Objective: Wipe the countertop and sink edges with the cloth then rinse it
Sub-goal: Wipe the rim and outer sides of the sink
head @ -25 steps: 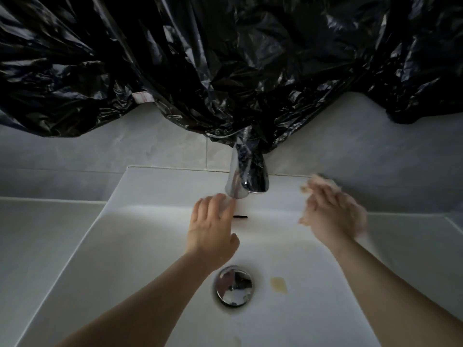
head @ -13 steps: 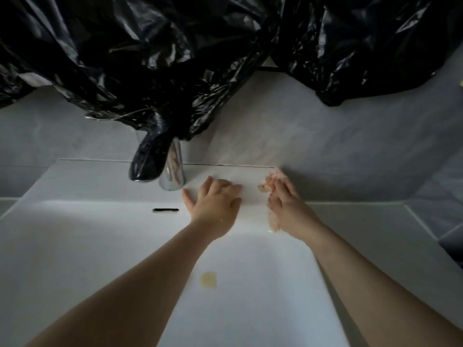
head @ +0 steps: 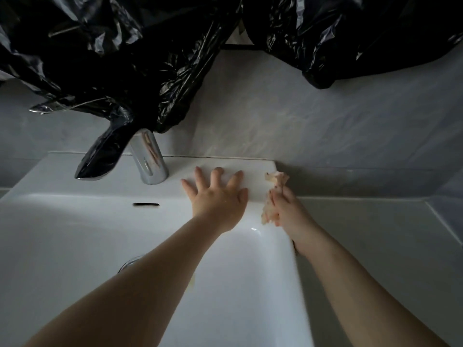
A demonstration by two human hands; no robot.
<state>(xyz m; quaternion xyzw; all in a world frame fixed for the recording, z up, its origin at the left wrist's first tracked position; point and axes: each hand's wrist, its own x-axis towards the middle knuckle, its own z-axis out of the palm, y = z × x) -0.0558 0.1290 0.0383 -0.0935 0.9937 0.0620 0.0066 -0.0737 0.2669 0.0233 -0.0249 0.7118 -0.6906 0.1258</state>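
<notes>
Cloth: small, crumpled pale pink rag [head: 275,182], bunched at the white ceramic sink's [head: 253,284] back right corner.
Right hand [head: 288,211]: fingers curled, gripping the rag.
Left hand [head: 216,199]: fingers spread flat on the rim, holding nothing.
Handling: likely light, limp, wet; grip the bunched middle.

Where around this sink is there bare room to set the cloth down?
Free: the countertop right of the sink, bounded by wall and rim, and the basin floor left of the left forearm. Crowded: the back ledge, holding the faucet, the spread left hand, and the right hand gripping the cloth.
</notes>
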